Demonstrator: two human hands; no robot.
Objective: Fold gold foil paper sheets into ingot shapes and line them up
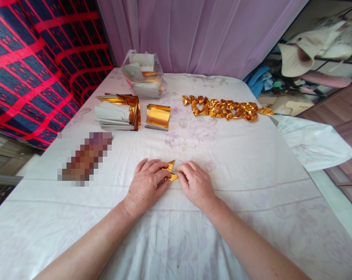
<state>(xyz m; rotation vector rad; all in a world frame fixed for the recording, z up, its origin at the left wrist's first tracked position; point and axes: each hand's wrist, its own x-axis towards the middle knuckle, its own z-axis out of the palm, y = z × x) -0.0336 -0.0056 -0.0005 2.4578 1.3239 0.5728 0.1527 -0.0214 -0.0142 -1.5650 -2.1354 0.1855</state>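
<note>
A partly folded sheet of gold foil paper [171,177] lies on the bed sheet close in front of me, its pale underside showing at the far edge. My left hand [149,179] holds it down from the left, fingers curved over the gold side. From the right, my right hand [196,182] pinches the paper's edge between thumb and fingertips. The fingers cover much of the paper, so its full shape is hidden. Beyond my hands lies a small stack of gold foil sheets [158,116].
Left of that stack is a larger pile of foil paper [117,112]. A clear plastic bag [143,76] with more sheets stands at the back. Folded gold foil pieces [222,108] lie in rows at right. A blurred-out item [87,157] is at left. Shelves [313,62] flank the right.
</note>
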